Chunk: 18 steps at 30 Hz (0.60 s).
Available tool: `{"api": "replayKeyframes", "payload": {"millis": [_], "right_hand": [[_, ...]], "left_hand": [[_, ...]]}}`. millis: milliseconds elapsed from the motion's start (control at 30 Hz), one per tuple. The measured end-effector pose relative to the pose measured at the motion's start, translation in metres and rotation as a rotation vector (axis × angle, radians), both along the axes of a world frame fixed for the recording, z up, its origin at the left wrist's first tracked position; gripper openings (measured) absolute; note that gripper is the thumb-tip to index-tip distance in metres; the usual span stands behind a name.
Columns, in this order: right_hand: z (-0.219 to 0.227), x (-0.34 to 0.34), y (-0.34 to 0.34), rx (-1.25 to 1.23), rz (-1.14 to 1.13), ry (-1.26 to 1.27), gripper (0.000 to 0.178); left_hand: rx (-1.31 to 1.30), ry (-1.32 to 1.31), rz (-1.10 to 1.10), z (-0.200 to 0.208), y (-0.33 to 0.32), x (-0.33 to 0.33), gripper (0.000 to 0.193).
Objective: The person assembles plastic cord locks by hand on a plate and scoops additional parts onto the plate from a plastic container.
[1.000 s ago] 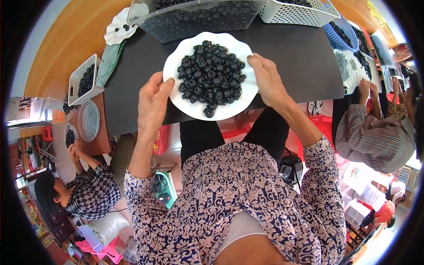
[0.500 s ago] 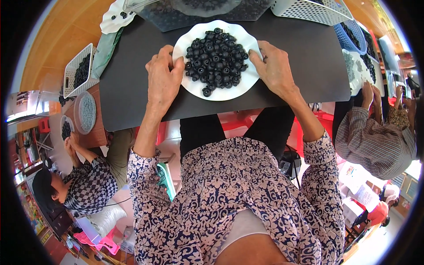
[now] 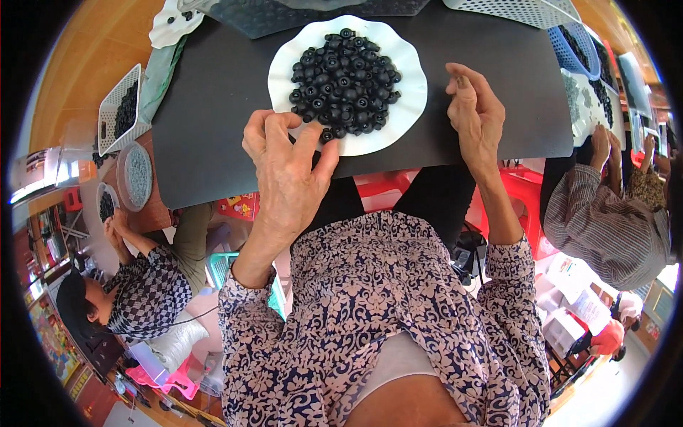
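A white plate with a wavy rim [image 3: 407, 78] lies on the dark grey table, heaped with small round black plastic parts [image 3: 345, 82], some showing a hole in one end. Over the plate's near-left rim is my left hand [image 3: 288, 167], fingers bent and apart. Its thumb and index finger come close beside a black part at the lower edge of the heap, with no grip on it visible. To the right of the plate, clear of its rim, my right hand [image 3: 477, 117] hovers half curled above the table, with nothing seen in it.
Behind the plate stands a clear container [image 3: 313, 8], beside a white perforated basket [image 3: 516, 13]. At left are a white basket of black parts [image 3: 121, 114] and a tub of pale pieces [image 3: 139, 174]. People sit working on both sides; a red stool [image 3: 526, 199] is below right.
Both hands have let go of the plate's rim. My left hand moved right and nearer, to the heap's lower edge; my right hand drew away to the right.
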State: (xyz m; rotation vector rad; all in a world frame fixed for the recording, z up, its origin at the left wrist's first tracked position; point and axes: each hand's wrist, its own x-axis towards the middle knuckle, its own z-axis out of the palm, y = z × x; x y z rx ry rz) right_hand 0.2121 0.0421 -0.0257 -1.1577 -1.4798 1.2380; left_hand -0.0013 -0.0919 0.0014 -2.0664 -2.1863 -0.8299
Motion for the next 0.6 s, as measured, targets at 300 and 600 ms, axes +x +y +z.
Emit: {"api": "replayKeyframes", "payload": {"millis": [300,600], "right_hand": [[0.008,-0.002,-0.013,0.195,-0.039,-0.007,0.017],[0.033,-0.045,-0.047,0.309,0.455,0.063,0.023]], "left_hand": [[0.043,-0.183,-0.003,-0.001,0.001,-0.005,0.024],[-0.072,-1.261,-0.094,0.012,-0.003,0.012,0.029]]}}
